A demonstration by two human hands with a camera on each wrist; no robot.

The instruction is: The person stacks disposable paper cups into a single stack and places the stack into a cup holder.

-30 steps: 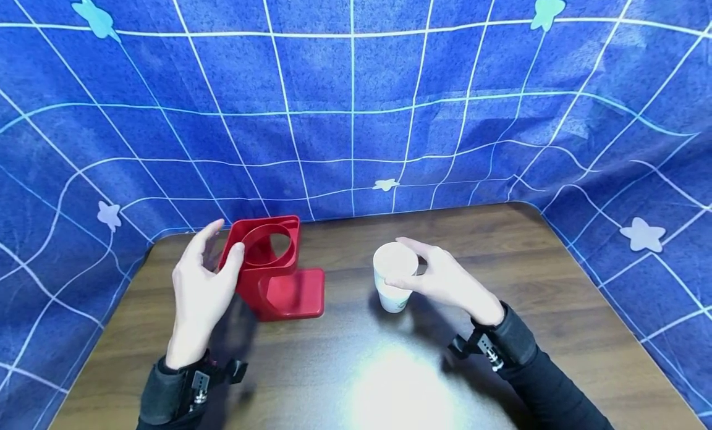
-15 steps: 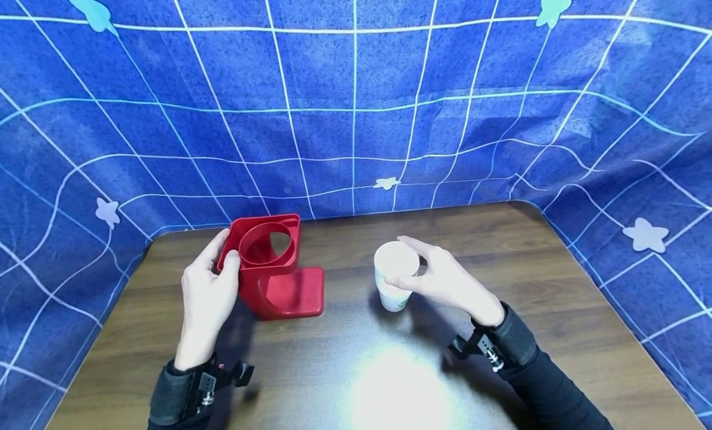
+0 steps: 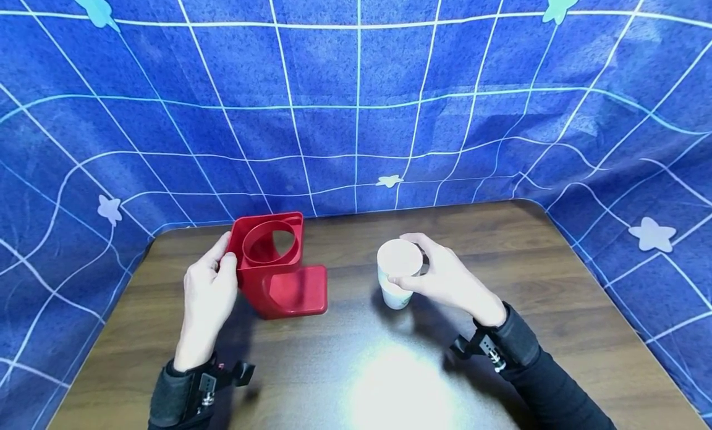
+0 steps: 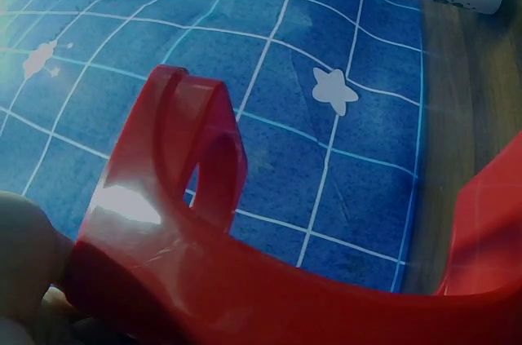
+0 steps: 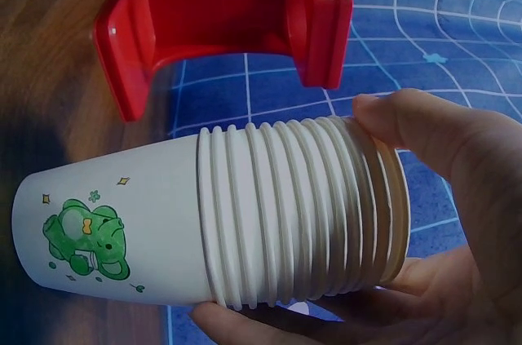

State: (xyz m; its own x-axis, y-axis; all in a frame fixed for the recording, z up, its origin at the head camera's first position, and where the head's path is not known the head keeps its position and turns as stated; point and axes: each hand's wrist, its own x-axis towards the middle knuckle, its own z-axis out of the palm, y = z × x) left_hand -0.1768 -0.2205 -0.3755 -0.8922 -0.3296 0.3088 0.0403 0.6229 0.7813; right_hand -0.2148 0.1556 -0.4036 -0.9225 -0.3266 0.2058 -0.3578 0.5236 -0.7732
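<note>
Presently, our left hand [image 3: 208, 291] grasping red plastic cup holder [image 3: 276, 267] standing on dark wooden table [image 3: 556, 294], our right hand [image 3: 445, 278] clasping nested white paper cups [image 3: 397, 275] just right of it

Red plastic cup holder [image 3: 276, 270] stands upright on your surface, ring opening on top, your left hand [image 3: 207, 294] gripping its side. Nested stack of white paper cups [image 3: 397, 277], green cartoon print, upright in your right hand [image 3: 445, 279].
</note>
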